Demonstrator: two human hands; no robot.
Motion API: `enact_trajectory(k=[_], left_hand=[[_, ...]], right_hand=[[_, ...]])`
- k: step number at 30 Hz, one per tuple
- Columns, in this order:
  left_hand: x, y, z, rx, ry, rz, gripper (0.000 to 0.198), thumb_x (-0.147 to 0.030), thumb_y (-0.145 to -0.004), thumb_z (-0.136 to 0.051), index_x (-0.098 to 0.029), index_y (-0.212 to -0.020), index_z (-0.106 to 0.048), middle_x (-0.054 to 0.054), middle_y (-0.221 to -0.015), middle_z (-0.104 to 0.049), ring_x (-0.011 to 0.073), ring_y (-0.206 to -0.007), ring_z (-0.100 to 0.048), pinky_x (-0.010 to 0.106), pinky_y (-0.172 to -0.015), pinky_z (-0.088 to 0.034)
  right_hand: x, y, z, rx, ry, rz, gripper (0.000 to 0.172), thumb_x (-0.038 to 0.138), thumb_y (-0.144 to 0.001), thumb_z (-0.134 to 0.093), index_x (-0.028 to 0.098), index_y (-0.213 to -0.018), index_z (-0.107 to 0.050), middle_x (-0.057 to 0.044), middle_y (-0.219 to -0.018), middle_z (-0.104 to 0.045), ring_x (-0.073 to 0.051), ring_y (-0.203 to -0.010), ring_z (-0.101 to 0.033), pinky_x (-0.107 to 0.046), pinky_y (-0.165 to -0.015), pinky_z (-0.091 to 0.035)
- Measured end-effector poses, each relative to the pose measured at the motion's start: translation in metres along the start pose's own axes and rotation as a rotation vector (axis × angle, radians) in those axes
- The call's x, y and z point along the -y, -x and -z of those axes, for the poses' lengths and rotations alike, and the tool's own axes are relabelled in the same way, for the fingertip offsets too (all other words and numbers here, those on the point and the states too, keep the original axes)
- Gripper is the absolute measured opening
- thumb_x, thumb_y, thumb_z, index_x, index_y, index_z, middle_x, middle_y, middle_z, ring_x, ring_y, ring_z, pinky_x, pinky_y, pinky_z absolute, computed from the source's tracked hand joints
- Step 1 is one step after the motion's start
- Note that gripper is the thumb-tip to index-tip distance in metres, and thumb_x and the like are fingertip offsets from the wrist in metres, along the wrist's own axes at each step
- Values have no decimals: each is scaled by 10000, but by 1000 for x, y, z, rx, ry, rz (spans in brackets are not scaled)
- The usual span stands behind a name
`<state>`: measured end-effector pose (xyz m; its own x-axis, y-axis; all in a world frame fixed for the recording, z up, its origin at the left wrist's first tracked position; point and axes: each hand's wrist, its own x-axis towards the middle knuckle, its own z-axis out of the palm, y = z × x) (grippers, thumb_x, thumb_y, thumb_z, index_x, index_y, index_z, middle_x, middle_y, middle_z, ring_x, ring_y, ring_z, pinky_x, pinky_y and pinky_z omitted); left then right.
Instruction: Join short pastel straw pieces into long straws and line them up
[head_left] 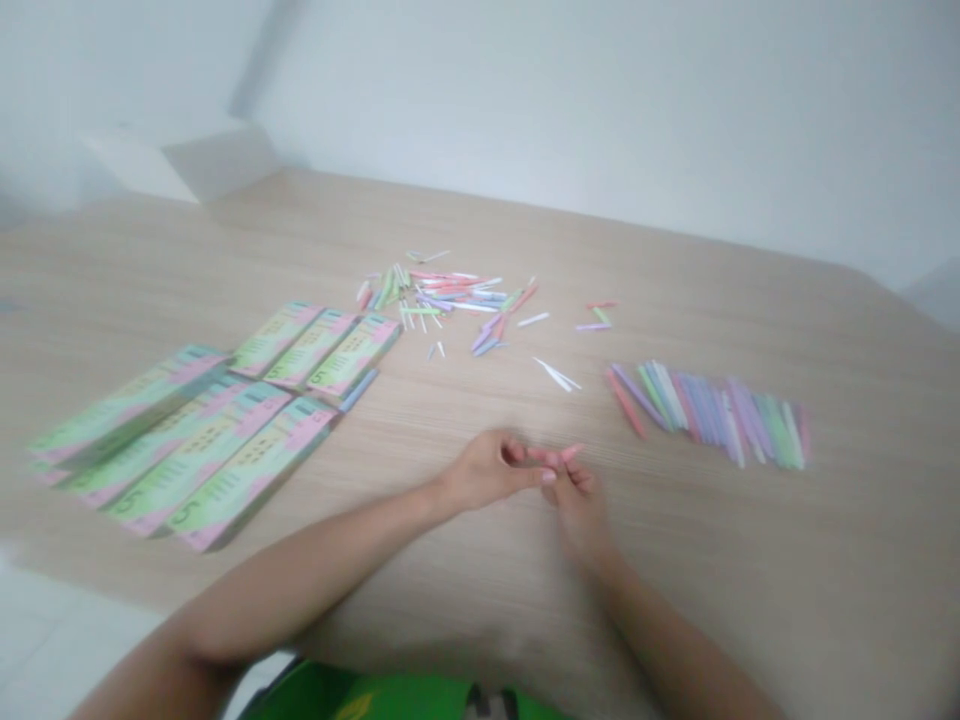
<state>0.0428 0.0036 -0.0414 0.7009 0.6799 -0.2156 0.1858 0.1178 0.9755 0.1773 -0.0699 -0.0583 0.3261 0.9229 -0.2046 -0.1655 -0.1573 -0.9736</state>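
Observation:
My left hand and my right hand meet over the table, fingertips touching. Between them is a slim pink stick, its tip poking out past my right fingers; its exact kind is too blurred to tell. Both hands are closed around it. To the right lies a row of pastel sticks in purple, green, white and pink, side by side. Beyond my hands is a loose heap of thin coloured and white pieces. A few white slivers lie closer to me.
Several flat green and pink boxes lie in two rows at the left, one stacked on others. A blue stick rests against them. The wooden table meets a pale wall; a white box-like object stands at back left.

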Motion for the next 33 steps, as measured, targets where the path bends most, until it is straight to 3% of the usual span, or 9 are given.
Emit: enact_trajectory(k=[3,6,8,15,19,22,24,29,33], left_hand=[[-9,1,10,185,-122,-102,428,-551,-840,-526,-142,-812,-650,-5,-605,-542,89,-499,-437,226,-510,-361],[-15,0,24,423,-217,-187,473,-515,-892,-452,-146,-625,-582,24,-606,-545,122,-593,-505,243,-620,-410],[-14,-2,29,471,-221,-175,452,-501,-877,-483,-144,-616,-573,27,-616,-552,130,-623,-515,242,-641,-408],[-5,-3,4,135,-156,-40,336,-408,-651,-743,-122,-749,-596,-4,-704,-568,122,-648,-485,228,-606,-385],[-5,-2,-5,57,-276,-109,436,-424,-594,-783,-124,-880,-647,28,-821,-616,180,-791,-529,273,-730,-427],[-7,1,1,139,-249,-166,465,-523,-710,-683,-153,-992,-670,85,-1070,-634,230,-1013,-526,336,-926,-393],[-11,5,8,236,-107,-40,484,-575,-808,-552,-165,-1031,-681,100,-1144,-632,233,-1081,-525,355,-968,-373],[-20,18,12,321,129,316,502,-605,-757,-603,-143,-914,-723,101,-1017,-690,190,-896,-599,292,-787,-439],[-15,18,-2,148,-131,210,448,-516,-856,-504,-122,-879,-717,73,-798,-685,157,-688,-572,261,-633,-404]], right_hand=[[-1,-1,-1,-6,9,27,438,581,-780,-609,160,-827,-720,67,-476,-315,-78,-466,-213,-246,-473,-156],[-1,0,-3,7,16,43,426,568,-786,-610,166,-858,-733,21,-539,-483,-100,-510,-384,-246,-512,-297],[2,2,-5,38,31,58,407,553,-797,-603,176,-870,-739,-10,-610,-577,-132,-585,-495,-262,-575,-379],[18,2,-6,89,54,214,370,490,-864,-536,202,-805,-760,-61,-876,-720,-201,-873,-651,-316,-847,-459],[15,-3,-5,23,-15,155,387,524,-835,-557,193,-799,-754,-55,-791,-713,-203,-808,-652,-328,-819,-480],[9,-5,-5,-50,-104,84,381,538,-782,-619,179,-784,-746,-45,-734,-690,-198,-784,-639,-327,-804,-481],[7,-3,-7,-76,-155,30,392,547,-744,-656,167,-781,-742,-43,-715,-678,-187,-738,-624,-315,-752,-481],[10,12,-12,-112,-138,-78,485,594,-702,-674,141,-860,-743,14,-529,-534,-105,-508,-442,-241,-509,-355],[17,13,-13,-147,-153,-121,479,592,-648,-707,135,-789,-723,67,-454,-361,-73,-459,-280,-235,-452,-213]])
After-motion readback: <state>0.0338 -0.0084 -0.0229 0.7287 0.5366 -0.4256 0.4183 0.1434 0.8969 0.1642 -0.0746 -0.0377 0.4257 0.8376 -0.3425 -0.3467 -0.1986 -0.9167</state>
